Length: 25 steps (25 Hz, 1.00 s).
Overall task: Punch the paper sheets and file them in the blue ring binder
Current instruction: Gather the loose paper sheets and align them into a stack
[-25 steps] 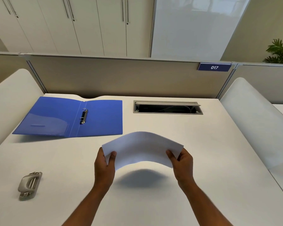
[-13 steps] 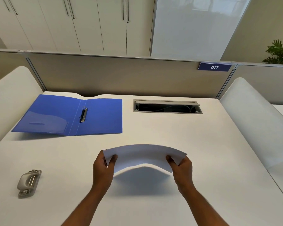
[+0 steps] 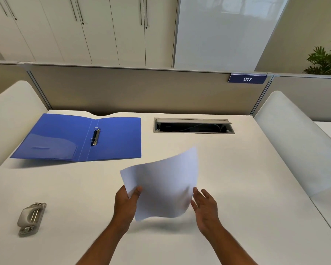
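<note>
Head view: left hand is pinching curling white paper sheets above the smooth desk — right hand is hovering beside, fingers spread; blue ring binder is lying open behind, metal punch to the left.

White desk bounded at its far edge by a beige partition panel. An open blue ring binder lies flat at far left with its metal ring mechanism exposed; a grey hole punch rests at near left, well apart from the binder. A recessed cable tray with its lid raised is set into the surface to the right of the binder.
</note>
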Tool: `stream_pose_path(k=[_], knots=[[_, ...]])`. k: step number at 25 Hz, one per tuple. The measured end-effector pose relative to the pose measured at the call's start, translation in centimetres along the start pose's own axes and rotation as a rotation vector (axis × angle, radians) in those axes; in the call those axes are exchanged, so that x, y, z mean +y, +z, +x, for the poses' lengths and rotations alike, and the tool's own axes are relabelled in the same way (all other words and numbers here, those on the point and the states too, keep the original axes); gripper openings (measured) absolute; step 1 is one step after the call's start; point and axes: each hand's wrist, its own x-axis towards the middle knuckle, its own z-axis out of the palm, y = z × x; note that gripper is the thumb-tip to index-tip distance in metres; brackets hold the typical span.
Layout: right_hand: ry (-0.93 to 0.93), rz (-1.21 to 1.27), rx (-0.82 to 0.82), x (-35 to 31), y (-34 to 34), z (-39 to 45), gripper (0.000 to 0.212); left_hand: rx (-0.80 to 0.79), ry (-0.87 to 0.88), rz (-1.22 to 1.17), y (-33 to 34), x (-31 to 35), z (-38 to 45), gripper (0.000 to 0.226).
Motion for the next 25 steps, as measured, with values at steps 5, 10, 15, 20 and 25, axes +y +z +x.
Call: stream_pose_path(k=[5,10,15,20,25], knots=[[0.291,0.08,-0.069,1.3,1.5,-1.3,0.038,-0.006,-0.029,-0.084,0.2,-0.7,-1.0,0.014],[0.332,0.172,-0.026,1.8,1.2,-1.7,0.03,-0.024,-0.104,-0.157,-0.1,-1.2,-1.4,0.025],[0.246,0.103,-0.131,1.3,0.5,-0.5,0.038,-0.129,-0.223,-0.331,-1.7,-0.5,-1.1,0.034],[0.055,-0.167,-0.116,-0.3,-0.7,0.4,0.03,-0.272,-0.26,0.039,-3.8,0.4,0.7,0.025],[-0.204,-0.317,-0.21,-2.2,1.1,0.0,0.024,-0.251,-0.142,0.275,-1.4,1.4,1.0,0.023]])
